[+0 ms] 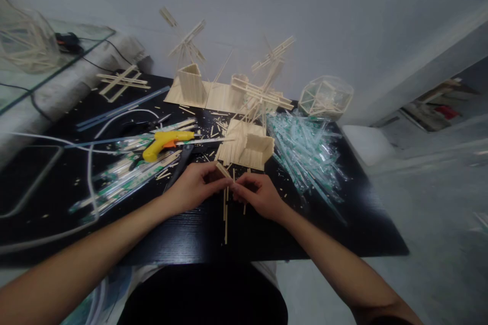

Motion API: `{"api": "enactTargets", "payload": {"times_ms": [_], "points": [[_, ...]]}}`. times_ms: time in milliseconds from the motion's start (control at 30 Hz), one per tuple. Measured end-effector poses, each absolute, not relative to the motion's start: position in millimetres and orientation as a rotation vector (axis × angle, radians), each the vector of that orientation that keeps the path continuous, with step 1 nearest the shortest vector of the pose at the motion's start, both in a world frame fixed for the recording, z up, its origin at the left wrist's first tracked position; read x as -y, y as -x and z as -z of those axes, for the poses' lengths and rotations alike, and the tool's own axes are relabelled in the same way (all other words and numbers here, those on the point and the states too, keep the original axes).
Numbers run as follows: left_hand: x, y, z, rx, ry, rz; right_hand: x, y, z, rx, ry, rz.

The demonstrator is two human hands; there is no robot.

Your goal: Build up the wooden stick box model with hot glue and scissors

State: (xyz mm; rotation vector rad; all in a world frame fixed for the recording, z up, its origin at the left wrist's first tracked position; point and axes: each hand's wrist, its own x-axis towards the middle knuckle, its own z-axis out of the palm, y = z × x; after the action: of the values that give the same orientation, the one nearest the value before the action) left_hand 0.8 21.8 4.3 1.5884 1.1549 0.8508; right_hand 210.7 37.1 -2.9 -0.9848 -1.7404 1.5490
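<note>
Both my hands meet over the near middle of a black table. My left hand is closed around a short bundle of thin wooden sticks, which pokes out tilted between the two hands. My right hand pinches the same bundle from the right side. A few loose sticks lie on the table just under my hands. Right behind them stands a small stick-built house on a stick base.
A yellow glue gun and dark pliers lie left of my hands, with white cables. A heap of clear wrappers lies to the right. Stick windmill models stand at the back. A wire-frame dome sits at the far right.
</note>
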Motion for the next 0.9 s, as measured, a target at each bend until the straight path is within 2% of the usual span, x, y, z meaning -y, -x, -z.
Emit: {"api": "enactTargets", "payload": {"times_ms": [900], "points": [[-22.2,-1.8,-9.6,-1.205,-1.549,-0.83,-37.5,-213.0,7.5,1.732,0.946,-1.604]]}}
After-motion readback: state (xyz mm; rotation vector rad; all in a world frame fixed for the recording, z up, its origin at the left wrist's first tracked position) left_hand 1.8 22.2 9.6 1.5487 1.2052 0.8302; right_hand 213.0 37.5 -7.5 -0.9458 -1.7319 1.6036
